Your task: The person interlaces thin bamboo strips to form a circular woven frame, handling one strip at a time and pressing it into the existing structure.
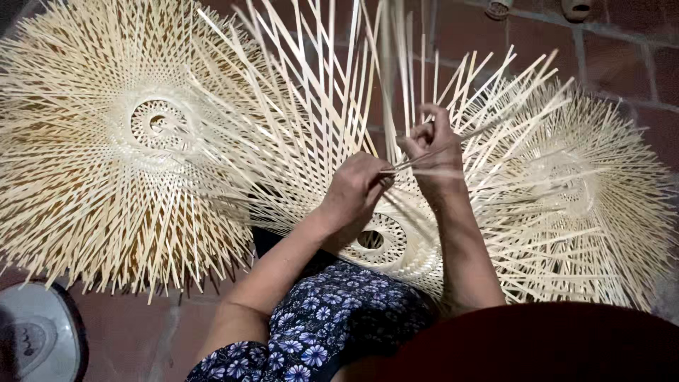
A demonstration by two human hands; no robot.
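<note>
A half-woven bamboo piece [385, 240] with a round open centre rests on my lap, its long pale strips fanning upward. My left hand [357, 187] pinches a thin bamboo strip [417, 161] just above the woven centre. My right hand [435, 145] is closed on the same strip a little farther up and to the right. Both forearms cross over the woven part. My legs are covered by dark blue flowered cloth [322, 322].
A finished round woven bamboo piece [106, 148] lies on the left, another [587, 191] on the right, both on red floor tiles [622, 64]. A pale round object [32, 339] sits at bottom left. Sandalled feet [537, 8] show at the top edge.
</note>
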